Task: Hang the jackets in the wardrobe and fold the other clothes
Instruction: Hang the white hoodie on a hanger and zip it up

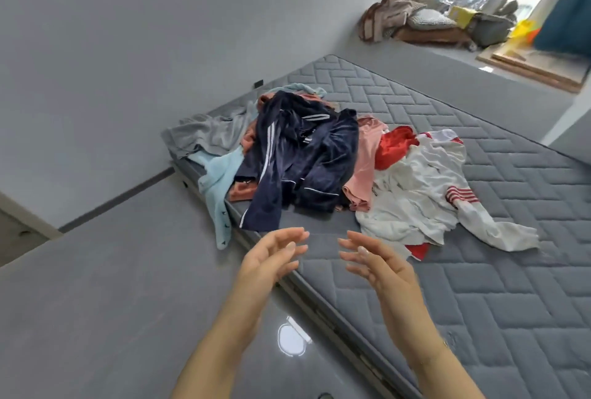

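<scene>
Both hands are empty, left hand [271, 256] and right hand [377, 266] held apart with loose fingers, lower centre of frame; the clothes sit mid-frame on the grey quilted mattress [479, 286]: navy velvet jacket with white stripes [300, 155], white jacket with red trim [425, 194]

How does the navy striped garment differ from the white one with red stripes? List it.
The navy striped garment is dark with thin white stripes; the white garment is pale with red striped cuffs. The navy one lies heaped on other clothes near the mattress corner; the white one sprawls to its right, one sleeve stretched out. Both are crumpled, unfolded and untouched.
</scene>
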### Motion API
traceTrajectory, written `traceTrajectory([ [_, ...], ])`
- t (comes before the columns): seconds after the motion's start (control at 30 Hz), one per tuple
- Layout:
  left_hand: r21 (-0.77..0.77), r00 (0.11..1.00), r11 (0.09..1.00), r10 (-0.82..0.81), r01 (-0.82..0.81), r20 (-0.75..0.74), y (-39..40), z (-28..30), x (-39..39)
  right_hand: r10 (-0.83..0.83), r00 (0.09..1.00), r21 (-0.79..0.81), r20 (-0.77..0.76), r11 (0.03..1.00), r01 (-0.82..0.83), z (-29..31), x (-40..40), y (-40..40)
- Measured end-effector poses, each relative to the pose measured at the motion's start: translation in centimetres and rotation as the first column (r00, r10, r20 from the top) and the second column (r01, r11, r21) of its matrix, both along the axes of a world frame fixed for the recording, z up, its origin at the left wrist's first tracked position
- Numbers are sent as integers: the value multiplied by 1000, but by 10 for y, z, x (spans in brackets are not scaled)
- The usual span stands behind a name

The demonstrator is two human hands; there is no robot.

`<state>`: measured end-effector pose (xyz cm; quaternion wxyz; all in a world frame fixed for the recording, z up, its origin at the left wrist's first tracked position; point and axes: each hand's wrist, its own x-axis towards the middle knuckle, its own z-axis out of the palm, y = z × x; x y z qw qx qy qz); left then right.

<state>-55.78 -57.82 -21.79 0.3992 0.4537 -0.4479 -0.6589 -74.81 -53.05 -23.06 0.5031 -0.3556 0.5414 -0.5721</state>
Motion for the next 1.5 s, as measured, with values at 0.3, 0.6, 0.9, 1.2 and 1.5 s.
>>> traceTrajectory([
  [0.3, 95, 972, 969, -232, 228, 25, -101, -29, -146, -267, 964, 133, -10, 955, 266, -29, -138, -52],
  [0.6, 224, 884, 868, -465, 444, 48, -220, -73, -247, -495, 869, 208, -23, 848, 488, -43, -197, -131],
  [0.9, 257, 847, 844, -513, 470, 135, -301, -96, -348, -607, 795, 254, 16, 771, 583, -73, -285, -203],
  [1.2, 216, 841, 908, -416, 360, 347, -398, -184, -516, -502, 865, 347, 12, 813, 467, -159, -457, -307],
  [1.5, 212, 534, 937, -334, 279, 777, -495, -362, -631, -371, 928, 458, -4, 824, 332, -254, -580, -384],
])
